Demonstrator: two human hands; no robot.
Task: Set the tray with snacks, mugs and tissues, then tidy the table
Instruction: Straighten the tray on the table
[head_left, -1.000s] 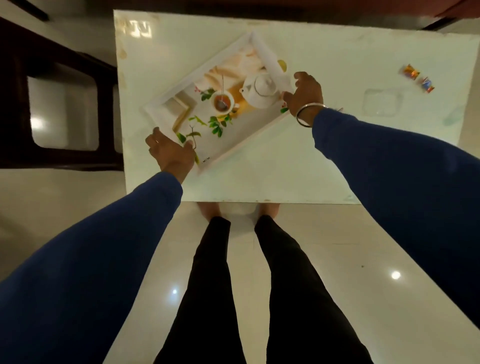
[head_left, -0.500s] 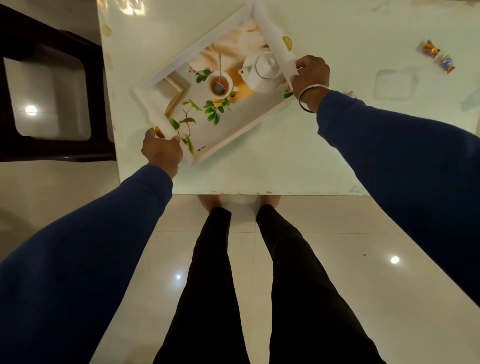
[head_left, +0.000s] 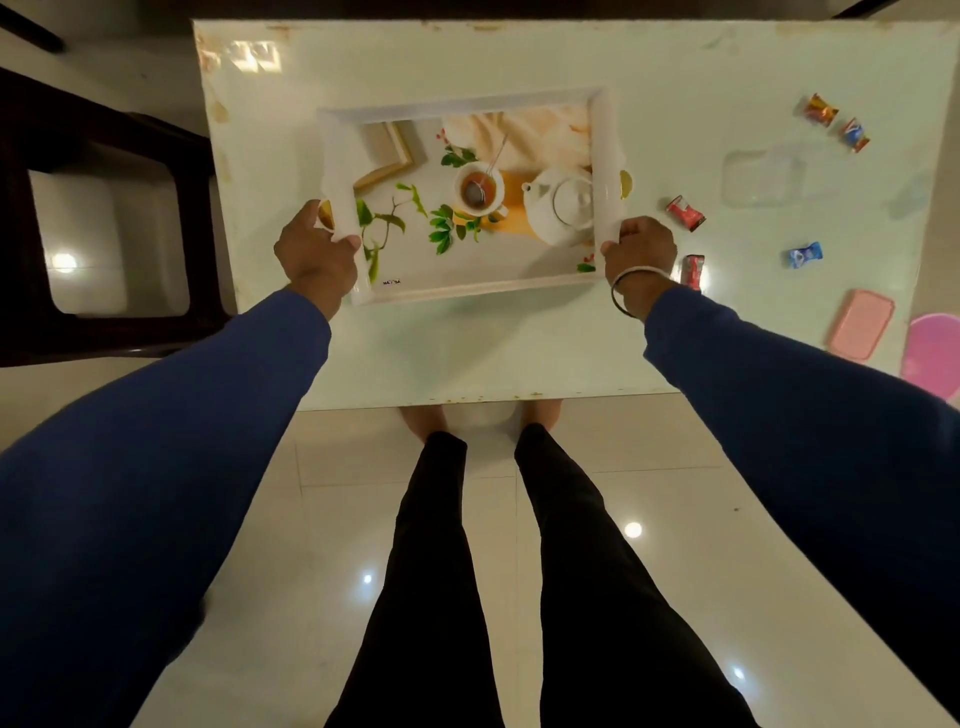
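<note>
On pale glossy table | left hand, right hand gripping opposite ends of white rectangular tea-print tray | wrapped candies beside right end

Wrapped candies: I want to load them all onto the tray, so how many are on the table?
5. Two at the far right, orange and blue-red; two red by the right hand, one above the other; one blue further right. Others may lie outside view.

Single head-worn wide-angle view, looking steeply down from standing height. Table fills the upper frame at arm's reach; legs and floor occupy the lower half. No second view.
</note>
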